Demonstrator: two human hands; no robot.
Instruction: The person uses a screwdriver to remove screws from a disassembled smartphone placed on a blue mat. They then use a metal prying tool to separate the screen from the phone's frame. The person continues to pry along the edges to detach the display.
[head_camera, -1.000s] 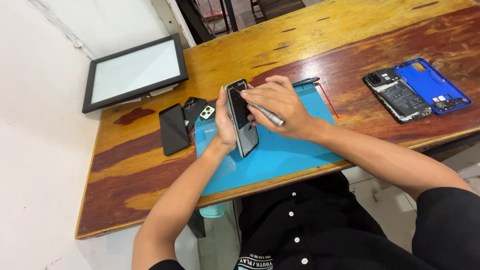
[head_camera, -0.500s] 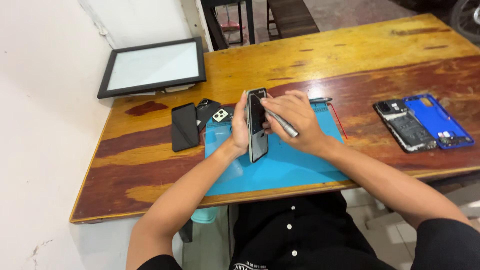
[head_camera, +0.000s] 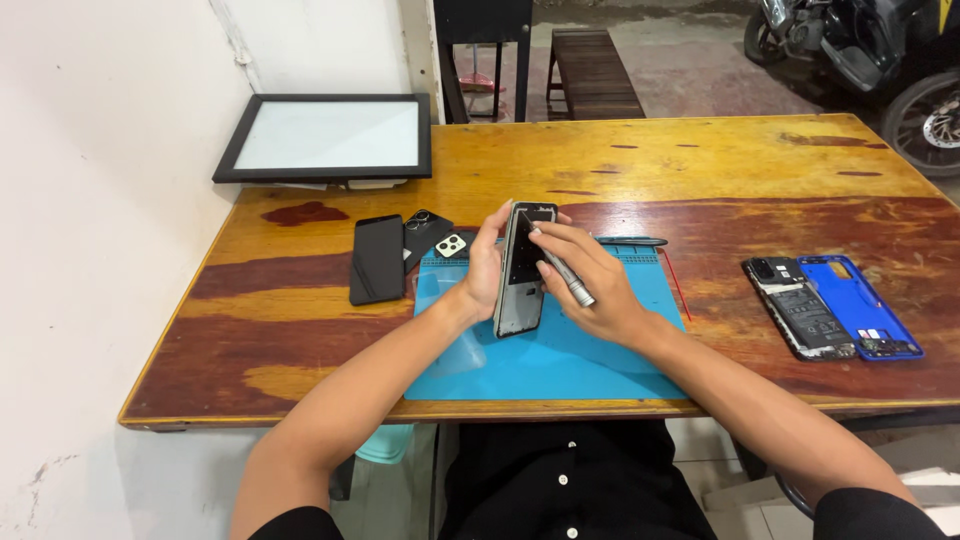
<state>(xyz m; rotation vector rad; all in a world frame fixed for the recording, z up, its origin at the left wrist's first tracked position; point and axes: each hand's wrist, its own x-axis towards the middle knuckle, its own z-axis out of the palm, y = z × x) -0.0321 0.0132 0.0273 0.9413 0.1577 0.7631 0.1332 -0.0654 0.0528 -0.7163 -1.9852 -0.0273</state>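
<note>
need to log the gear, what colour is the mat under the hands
Light blue mat, seen in the head view, under the left hand and right hand.

- A left hand (head_camera: 483, 270) grips an opened phone (head_camera: 522, 270) upright over a blue work mat (head_camera: 560, 350).
- A right hand (head_camera: 590, 285) holds a silver tool (head_camera: 568, 280) against it.
- At three o'clock lies a dismantled phone (head_camera: 800, 308) beside its blue back cover (head_camera: 858, 305).

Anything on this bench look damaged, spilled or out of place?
Yes: a dark red stain marks the wooden table just below the framed white panel. At far right, an opened phone lies with its insides exposed beside its blue back cover. Nothing looks freshly spilled.
</note>
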